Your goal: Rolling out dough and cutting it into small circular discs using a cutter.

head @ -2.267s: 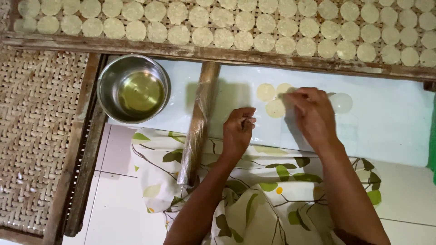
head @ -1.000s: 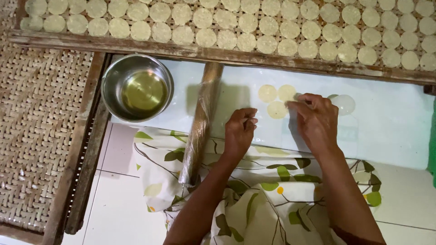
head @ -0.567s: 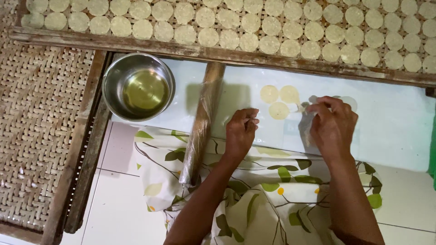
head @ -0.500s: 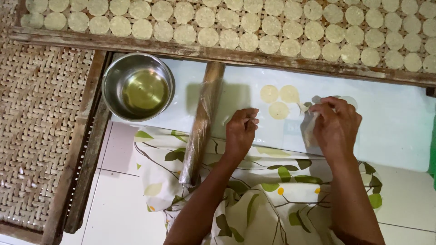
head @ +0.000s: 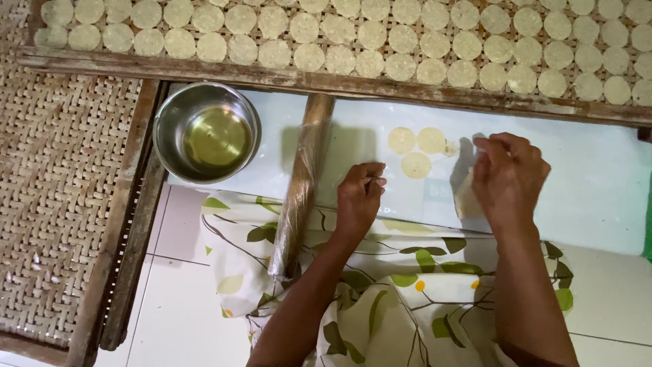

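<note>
**Dough Piece Lifted from Sheet**

The right hand had shifted rightward since a second earlier, now pinching a thin dough piece (partly lifted) beside three dough discs. The left hand rested loosely curled, empty, near the rolling pin.

Rolling pin as landmark: bowl to its left; three dough discs to its right; drying rack behind it.
</note>
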